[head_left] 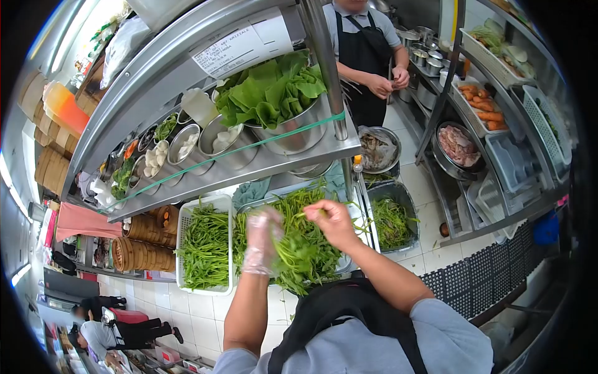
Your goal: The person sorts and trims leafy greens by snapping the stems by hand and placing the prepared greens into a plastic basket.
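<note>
My left hand [260, 240], in a clear plastic glove and blurred, is closed around a bunch of leafy green stems [293, 252]. To its right, my bare right hand [333, 224] pinches a thin green stem between thumb and fingertips. Both hands are above a heap of long leafy greens [321, 252] in a metal tray [346, 264]. Left of the heap stands a white perforated basket [179, 265] filled with greens [207, 243]. A dark bin [402, 248] on the right contains green scraps [392, 221].
A steel shelf [249, 163] overhangs the far side, carrying a pot of large green leaves [271, 90] and several metal containers. Bamboo steamers [143, 250] stand at left. Across from me is a co-worker [366, 59]. A rack [448, 212] at right has carrots [486, 109] and raw meat [458, 144].
</note>
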Demonstrator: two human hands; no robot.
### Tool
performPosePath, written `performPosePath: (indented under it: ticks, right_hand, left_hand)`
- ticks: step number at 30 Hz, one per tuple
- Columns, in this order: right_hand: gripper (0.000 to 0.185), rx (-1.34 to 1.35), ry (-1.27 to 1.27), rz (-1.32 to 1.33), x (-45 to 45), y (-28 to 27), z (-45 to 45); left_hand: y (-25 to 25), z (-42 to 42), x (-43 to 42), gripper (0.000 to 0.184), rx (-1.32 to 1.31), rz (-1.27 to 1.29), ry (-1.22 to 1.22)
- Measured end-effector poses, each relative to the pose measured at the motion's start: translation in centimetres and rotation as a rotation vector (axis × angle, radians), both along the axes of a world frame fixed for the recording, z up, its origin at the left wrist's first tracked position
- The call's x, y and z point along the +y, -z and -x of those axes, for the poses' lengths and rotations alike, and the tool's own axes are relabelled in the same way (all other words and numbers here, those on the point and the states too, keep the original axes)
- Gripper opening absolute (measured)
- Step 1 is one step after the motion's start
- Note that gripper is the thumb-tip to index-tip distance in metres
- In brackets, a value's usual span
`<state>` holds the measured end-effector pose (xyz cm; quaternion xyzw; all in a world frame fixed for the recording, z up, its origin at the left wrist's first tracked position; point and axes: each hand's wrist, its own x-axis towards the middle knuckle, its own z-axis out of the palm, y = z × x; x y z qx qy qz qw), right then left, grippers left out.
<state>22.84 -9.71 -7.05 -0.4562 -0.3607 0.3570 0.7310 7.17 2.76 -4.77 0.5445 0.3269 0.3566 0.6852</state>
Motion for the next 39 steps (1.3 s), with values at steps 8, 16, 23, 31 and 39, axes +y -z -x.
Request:
performPosePath:
  ticks: [8,16,23,31,39]
  right_hand:
    - [0.024,-0.181,0.458,0.379,-5.4,10.0,-14.8]
    - [0.037,-0.863,0.538,0.934,-5.8,16.8,-12.2]
    - [0.032,-0.27,-0.027,0.304,0.3,7.7,-4.7]
    - [0.032,0.067,-0.299,0.219,5.1,3.3,0.5]
    - [0.031,0.152,-0.298,0.339,4.9,2.5,-0.1]
  left_hand:
    - [-4.1,6.6,5.4,0.036,0.363,-0.03,-0.094]
    - [4.7,4.0,0.0,0.056,1.34,-0.596,0.316]
    - [0.9,3.8,0.0,0.049,1.07,-0.743,0.177]
    - [-6.5,1.8,-1.5,0.046,0.926,-0.394,0.374]
    - [-7.2,2.6,-1.4,0.044,0.914,-0.312,0.156]
